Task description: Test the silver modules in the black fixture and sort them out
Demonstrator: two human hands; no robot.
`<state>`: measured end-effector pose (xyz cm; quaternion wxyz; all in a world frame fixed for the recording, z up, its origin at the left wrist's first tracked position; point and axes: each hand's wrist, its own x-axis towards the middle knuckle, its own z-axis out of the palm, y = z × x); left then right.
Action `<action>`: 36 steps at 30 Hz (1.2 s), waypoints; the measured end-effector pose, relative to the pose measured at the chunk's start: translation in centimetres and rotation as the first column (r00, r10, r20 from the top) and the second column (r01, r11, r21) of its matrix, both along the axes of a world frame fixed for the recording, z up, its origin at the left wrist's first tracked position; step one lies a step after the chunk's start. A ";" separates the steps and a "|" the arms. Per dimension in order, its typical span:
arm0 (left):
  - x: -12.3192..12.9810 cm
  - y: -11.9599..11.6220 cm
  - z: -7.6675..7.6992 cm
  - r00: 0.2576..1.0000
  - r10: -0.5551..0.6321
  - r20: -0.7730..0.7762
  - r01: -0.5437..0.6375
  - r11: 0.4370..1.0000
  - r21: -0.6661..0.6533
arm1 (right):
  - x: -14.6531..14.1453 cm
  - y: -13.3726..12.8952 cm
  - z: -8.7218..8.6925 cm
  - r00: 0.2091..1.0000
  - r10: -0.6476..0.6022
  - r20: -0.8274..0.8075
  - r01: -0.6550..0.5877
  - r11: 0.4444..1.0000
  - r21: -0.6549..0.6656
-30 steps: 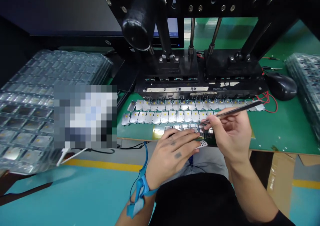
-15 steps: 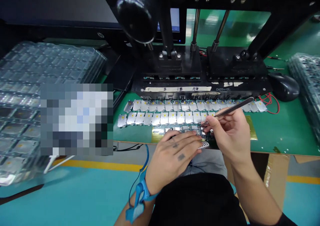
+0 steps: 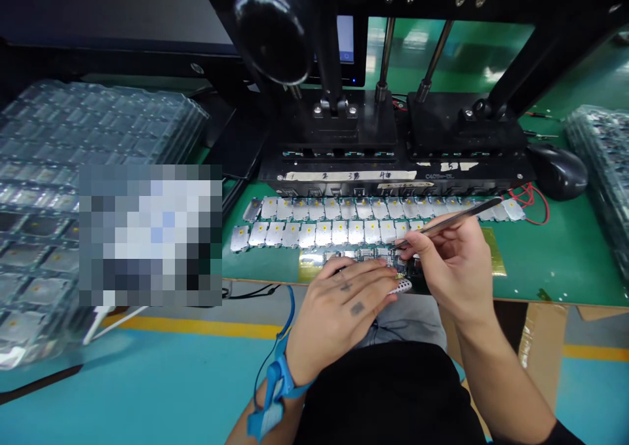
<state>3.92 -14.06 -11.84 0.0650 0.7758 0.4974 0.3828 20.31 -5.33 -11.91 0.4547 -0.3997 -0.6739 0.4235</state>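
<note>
My right hand (image 3: 455,261) is closed around dark metal tweezers (image 3: 455,219), their tip at small circuit boards (image 3: 382,253) near the table's front edge. Over the lower part of these boards lies my left hand (image 3: 351,291), palm down, fingers side by side and pointing right. A white dotted finger cover (image 3: 403,286) shows by its fingertips. What lies under the palm is hidden. A blue strap (image 3: 280,373) circles the left wrist. Beyond both hands run two rows of silver-shielded modules (image 3: 307,233) with yellow dots.
Behind the rows stands a black test fixture (image 3: 339,173) with numbered tape. Stacked clear trays (image 3: 113,117) of modules fill the left; more trays (image 3: 602,143) are at the right edge. A black mouse (image 3: 560,170) and red wires (image 3: 533,202) lie at the right.
The tweezers have tilted slightly and their tip has shifted a little in my right hand. My left hand has hardly moved.
</note>
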 end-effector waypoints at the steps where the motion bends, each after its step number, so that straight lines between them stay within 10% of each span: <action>1: 0.0 0.0 0.0 1.000 0.000 0.002 0.000 1.000 -0.001 | 0.0 0.0 0.0 1.000 0.002 0.007 -0.002 1.000 0.004; 36: -0.1 -0.2 -0.2 0.999 0.005 0.037 -0.004 1.000 -0.031 | 0.2 -0.3 -0.4 0.999 0.003 -0.043 -0.002 0.999 0.033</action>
